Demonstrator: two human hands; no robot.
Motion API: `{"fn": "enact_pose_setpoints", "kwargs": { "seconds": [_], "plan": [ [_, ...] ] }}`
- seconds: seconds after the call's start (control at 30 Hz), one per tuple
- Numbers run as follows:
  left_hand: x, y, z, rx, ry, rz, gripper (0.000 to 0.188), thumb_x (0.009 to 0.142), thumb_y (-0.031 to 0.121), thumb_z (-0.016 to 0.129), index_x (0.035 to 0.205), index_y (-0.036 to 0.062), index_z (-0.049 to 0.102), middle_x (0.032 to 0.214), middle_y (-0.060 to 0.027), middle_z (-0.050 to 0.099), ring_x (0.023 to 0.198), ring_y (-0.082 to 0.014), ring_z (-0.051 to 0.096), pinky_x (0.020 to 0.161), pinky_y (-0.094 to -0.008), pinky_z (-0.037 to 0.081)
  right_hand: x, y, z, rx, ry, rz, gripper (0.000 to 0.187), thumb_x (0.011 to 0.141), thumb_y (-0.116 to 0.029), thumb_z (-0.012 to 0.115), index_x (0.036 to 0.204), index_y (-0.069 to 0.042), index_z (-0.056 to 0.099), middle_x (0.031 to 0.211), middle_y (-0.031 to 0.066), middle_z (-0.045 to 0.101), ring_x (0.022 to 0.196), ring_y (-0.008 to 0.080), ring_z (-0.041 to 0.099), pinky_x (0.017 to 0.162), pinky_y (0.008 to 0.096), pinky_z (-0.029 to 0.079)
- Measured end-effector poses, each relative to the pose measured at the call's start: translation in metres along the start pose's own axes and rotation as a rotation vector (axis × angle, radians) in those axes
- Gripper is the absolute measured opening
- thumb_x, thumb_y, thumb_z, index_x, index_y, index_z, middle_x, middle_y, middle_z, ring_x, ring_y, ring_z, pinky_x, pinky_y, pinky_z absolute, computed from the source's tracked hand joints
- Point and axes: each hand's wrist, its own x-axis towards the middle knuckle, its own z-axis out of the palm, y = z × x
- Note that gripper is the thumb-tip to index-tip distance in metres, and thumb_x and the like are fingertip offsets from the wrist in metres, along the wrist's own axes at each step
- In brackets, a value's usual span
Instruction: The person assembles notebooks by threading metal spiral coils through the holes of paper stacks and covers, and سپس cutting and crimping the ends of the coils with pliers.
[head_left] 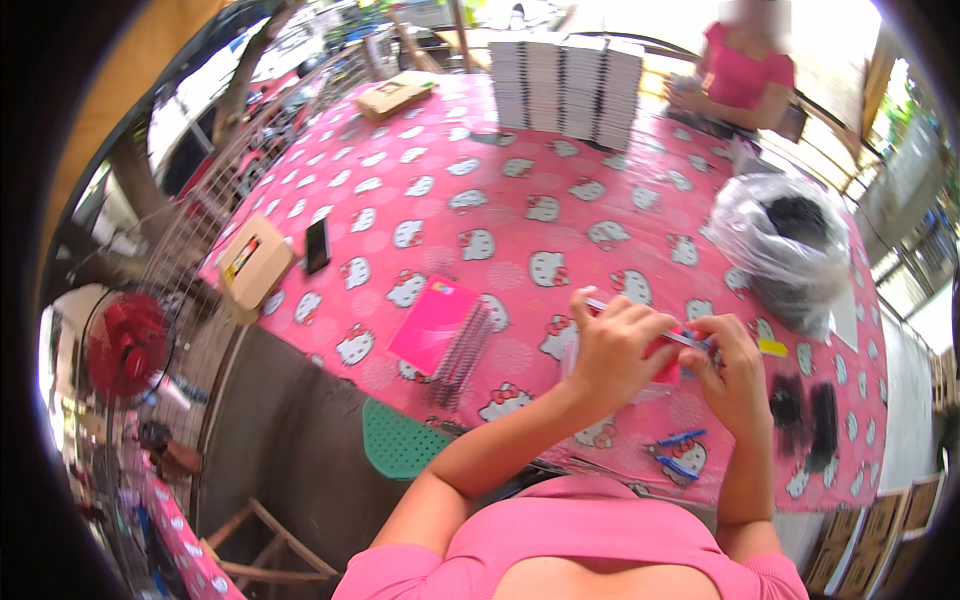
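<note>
In front of me, a pink-covered notebook (667,371) is mostly hidden under my hands. My left hand (622,350) is closed along its upper edge, fingers bent over the top. My right hand (732,368) pinches the right end of that edge, where a thin dark and whitish strip shows; blur hides its details. Below lie blue-handled pliers (680,455), jaws unclear. Two bunches of black binding coils (823,425) rest right of my right hand. To the left sits a small stack of pink spiral notebooks (437,325).
A clear plastic bag (785,245) with black contents stands at the right, near a yellow piece (772,347). Tall stacks of notebooks (565,92) rise at the back. A phone (317,246) and cardboard box (256,262) lie left. Another person sits at the far right.
</note>
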Motion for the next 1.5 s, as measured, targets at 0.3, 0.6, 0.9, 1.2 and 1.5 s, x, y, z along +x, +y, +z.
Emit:
{"fn": "enact_pose_setpoints", "kwargs": {
  "seconds": [0.3,0.6,0.9,1.2,1.5],
  "plan": [
    [-0.005,-0.006,-0.002,-0.048,-0.003,-0.019,0.022,0.075,0.027,0.075,0.094,0.0178,0.07,0.084,0.0045,0.067,0.081,-0.0117,0.059,0.1,-0.0488,0.021,0.0,-0.009,0.013,0.038,0.072,0.053,0.008,0.079,0.0,0.067,0.082,0.0,0.06,0.073,0.0112,0.055,0.062,0.0261,0.056,0.056,0.0367,0.043],
    [-0.006,-0.008,-0.011,-0.08,-0.053,0.011,0.023,0.072,0.028,0.078,0.092,0.0179,0.071,0.088,0.0033,0.069,0.088,-0.0119,0.062,0.102,-0.0477,0.021,0.015,0.067,-0.027,0.241,-0.085,0.372,0.018,0.08,-0.005,0.065,0.097,0.0,0.061,0.087,0.015,0.063,0.075,0.0286,0.063,0.067,0.0359,0.049],
    [-0.003,-0.017,0.0,-0.136,0.136,0.031,0.04,0.056,0.017,0.088,0.09,0.0105,0.069,0.091,-0.004,0.064,0.094,-0.025,0.054,0.083,-0.0388,0.045,-0.082,0.23,0.043,-0.314,-0.159,0.447,0.053,0.068,-0.021,0.075,0.113,-0.005,0.054,0.101,0.0151,0.064,0.101,0.0363,0.058,0.087,0.0415,0.047],
    [0.004,-0.012,-0.003,-0.178,0.103,0.037,0.031,0.057,0.015,0.088,0.079,0.0095,0.067,0.078,-0.0015,0.062,0.085,-0.0213,0.055,0.075,-0.0361,0.046,0.024,0.093,-0.032,0.508,-0.334,0.286,0.038,0.071,-0.004,0.071,0.107,-0.001,0.06,0.087,0.0036,0.067,0.084,0.015,0.061,0.075,0.0335,0.049],
    [0.0,-0.023,-0.006,-0.272,0.16,-0.087,0.035,0.064,0.007,0.083,0.094,0.0056,0.064,0.097,-0.0059,0.061,0.088,-0.0196,0.056,0.073,-0.0341,0.048,0.036,0.111,-0.009,0.584,-0.241,0.095,0.025,0.07,0.001,0.073,0.092,-0.004,0.062,0.088,0.0031,0.064,0.083,0.0118,0.058,0.075,0.0305,0.049]
  ]
}}
